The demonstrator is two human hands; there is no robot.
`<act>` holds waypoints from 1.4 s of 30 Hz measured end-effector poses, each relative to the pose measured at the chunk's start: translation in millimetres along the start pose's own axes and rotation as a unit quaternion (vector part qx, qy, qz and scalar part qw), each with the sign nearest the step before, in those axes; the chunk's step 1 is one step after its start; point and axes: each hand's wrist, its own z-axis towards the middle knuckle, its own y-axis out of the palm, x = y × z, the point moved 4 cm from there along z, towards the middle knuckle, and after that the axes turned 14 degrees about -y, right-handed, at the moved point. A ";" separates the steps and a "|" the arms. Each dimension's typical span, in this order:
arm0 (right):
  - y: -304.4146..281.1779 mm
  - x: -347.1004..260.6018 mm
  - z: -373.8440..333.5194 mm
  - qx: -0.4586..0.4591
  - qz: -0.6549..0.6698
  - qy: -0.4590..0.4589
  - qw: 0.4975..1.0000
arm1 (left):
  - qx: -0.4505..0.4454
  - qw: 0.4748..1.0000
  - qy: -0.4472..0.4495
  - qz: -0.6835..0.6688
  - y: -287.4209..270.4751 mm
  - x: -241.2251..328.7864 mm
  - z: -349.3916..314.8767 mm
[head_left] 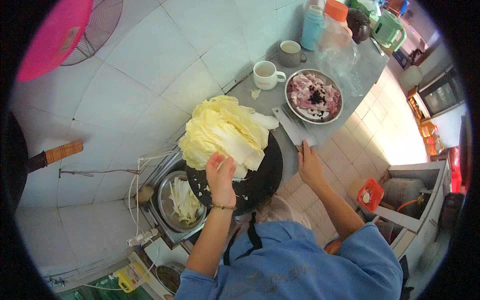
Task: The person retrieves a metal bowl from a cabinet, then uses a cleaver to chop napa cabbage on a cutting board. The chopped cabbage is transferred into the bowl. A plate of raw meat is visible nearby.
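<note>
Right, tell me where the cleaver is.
In the head view the cleaver lies on the grey counter, right of the dark round chopping board, beside the steel bowl of meat, with the right hand on its handle.

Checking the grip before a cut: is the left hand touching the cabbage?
Touching. The head view shows the left hand with fingertips pressed on the cabbage leaves.

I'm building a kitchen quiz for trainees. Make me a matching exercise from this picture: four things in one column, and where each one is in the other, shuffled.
Things:
1. cabbage
2. cleaver
3. meat pieces
4. cut cabbage strips

Places:
A. in the metal bowl down in the sink
B. on the dark round board, under the left hand
C. in the metal dish on the counter
D. blade lying on the counter, right hand at its handle

Pairs: 1-B, 2-D, 3-C, 4-A
</note>
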 end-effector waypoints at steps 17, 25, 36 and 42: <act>10.5 -165.0 84.8 0.016 0.187 -0.278 0.942 | 0.045 0.998 0.009 -0.039 -6.1 -17.0 16.6; 16.0 -162.6 59.2 -0.001 0.070 -0.319 0.945 | -0.027 0.997 0.020 -0.065 -1.3 -18.6 19.8; 9.3 -229.9 -17.2 0.031 0.076 -0.414 0.907 | -0.168 0.957 -0.110 -0.208 -39.3 -31.0 12.9; -3.0 -239.2 -45.8 0.010 0.264 -0.338 0.903 | -0.252 0.912 -0.117 -0.301 -83.0 -30.6 -3.2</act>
